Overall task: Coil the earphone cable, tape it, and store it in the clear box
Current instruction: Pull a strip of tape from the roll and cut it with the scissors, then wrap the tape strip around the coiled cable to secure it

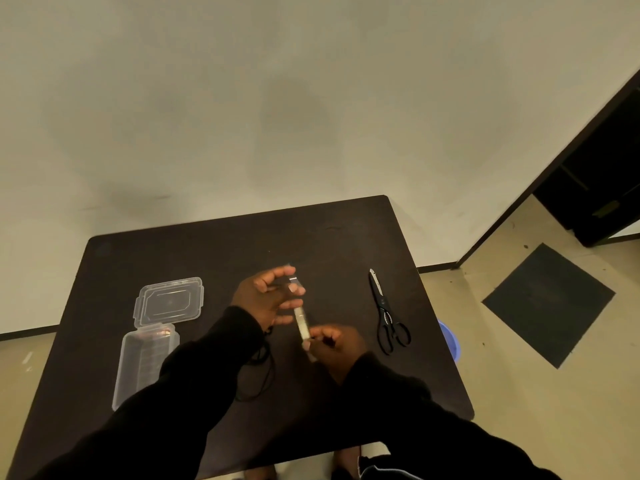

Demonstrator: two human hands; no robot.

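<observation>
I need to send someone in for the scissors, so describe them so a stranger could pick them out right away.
Start at the dark table. On its right side, right of the hands, the scissors lie flat, blades closed and pointing away, black handles nearest the person. They are the only metal tool there; the clear box is on the far left.
</observation>
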